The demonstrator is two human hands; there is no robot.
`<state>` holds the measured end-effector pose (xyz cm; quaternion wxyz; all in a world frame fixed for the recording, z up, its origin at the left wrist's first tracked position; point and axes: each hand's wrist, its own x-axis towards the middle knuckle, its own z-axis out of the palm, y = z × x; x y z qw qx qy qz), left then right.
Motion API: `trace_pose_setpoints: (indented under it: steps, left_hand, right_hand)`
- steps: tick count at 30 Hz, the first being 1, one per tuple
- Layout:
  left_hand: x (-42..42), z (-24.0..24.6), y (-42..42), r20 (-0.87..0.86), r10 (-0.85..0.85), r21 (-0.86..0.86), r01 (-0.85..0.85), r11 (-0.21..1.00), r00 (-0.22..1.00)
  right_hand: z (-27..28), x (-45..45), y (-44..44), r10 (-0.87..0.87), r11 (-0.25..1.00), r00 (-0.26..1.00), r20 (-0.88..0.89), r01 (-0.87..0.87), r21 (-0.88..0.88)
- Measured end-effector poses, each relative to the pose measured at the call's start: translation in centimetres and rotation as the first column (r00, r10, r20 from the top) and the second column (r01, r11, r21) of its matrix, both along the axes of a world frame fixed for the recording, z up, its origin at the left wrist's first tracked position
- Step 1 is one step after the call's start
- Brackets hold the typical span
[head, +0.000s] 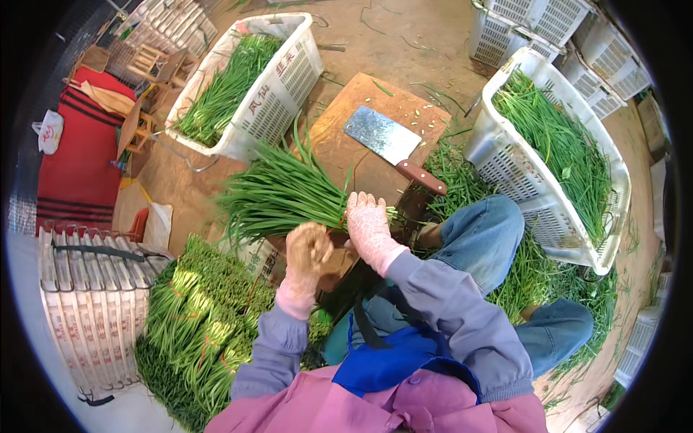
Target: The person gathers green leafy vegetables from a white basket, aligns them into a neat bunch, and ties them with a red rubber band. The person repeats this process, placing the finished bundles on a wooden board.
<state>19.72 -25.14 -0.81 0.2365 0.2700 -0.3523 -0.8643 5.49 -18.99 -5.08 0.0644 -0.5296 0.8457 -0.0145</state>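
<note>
A loose bundle of green garlic chives lies across the near left of a wooden chopping board, leaves to the left. My right hand, in a pale pink patterned glove, grips it near its cut ends. Around the stems runs a thin red tie. My left hand, in a soiled glove, is closed in a fist on an end of that tie, just below the leaves. Beyond the hands rests a cleaver, flat on the board, its brown wooden handle pointing to the near right.
White plastic crates of chives stand at upper left and right. Tied chive bundles are piled at lower left beside stacked crates. Loose trimmings cover the floor around my legs. More crates are stacked at upper right.
</note>
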Motion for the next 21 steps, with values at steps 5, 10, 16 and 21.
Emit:
trace_pose_setpoints:
  steps: [5, 10, 16, 21]
  left_hand:
    - [1.9, 1.6, 1.4, 0.436, 0.158, -0.229, -0.060, 0.971, 0.886]
    - [3.9, 0.4, 2.2, 0.520, 0.257, -0.381, -0.048, 0.923, 0.814]
    - [0.9, -1.2, 4.3, 0.578, 0.294, -0.797, 0.448, 0.405, 0.761]
    - [-1.8, -4.7, 5.4, 0.366, 0.474, -0.928, 0.355, 0.115, 0.801]
  right_hand:
    - [2.3, -4.7, 1.4, 0.071, 0.997, 0.830, 0.552, -0.071, -0.022]
    - [2.4, -7.3, -0.9, -0.057, 0.931, 0.694, 0.718, 0.297, -0.213]
    - [3.5, -1.6, -3.1, 0.302, 0.846, 0.303, 0.904, 0.351, -0.401]
    - [6.6, 2.6, 2.0, 0.623, 0.782, 0.273, 0.733, -0.181, -0.597]
